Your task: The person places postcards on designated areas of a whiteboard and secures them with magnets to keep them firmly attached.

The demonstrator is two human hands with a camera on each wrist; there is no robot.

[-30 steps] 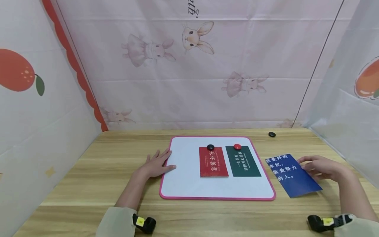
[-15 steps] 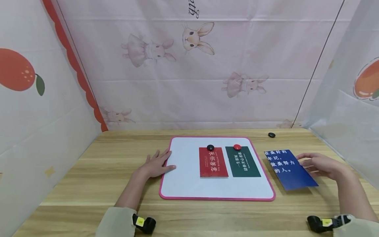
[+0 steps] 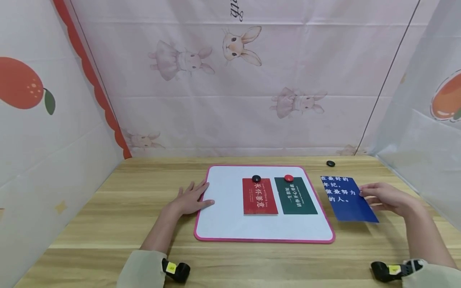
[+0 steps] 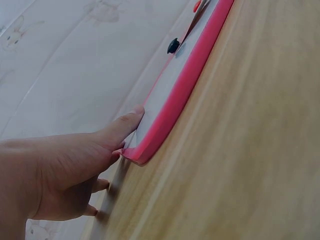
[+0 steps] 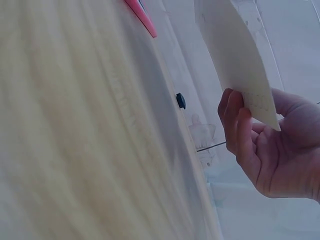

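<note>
A pink-edged whiteboard (image 3: 230,226) lies on the table. My left hand (image 3: 189,201) rests at its left edge, fingers spread, with the thumb on the white surface in the left wrist view. On the board are a red card (image 3: 257,200) under a black magnet (image 3: 256,178) and a green card (image 3: 297,200) under a red magnet (image 3: 289,178). Right of the board, my right hand (image 3: 387,197) pinches a blue card (image 3: 351,208) with white writing by its right edge, above the table. In the right wrist view the card's pale back (image 5: 240,55) shows between thumb and fingers.
A loose black magnet (image 3: 330,163) lies on the wooden table (image 3: 108,224) near its back edge, beyond the blue card. Printed cloth (image 3: 245,120) hangs behind the table, and more cloth panels stand at both sides.
My right hand has lifted the blue card off the table and carried it slightly left and away from me, turning it a little. The left hand and the board have stayed put.
</note>
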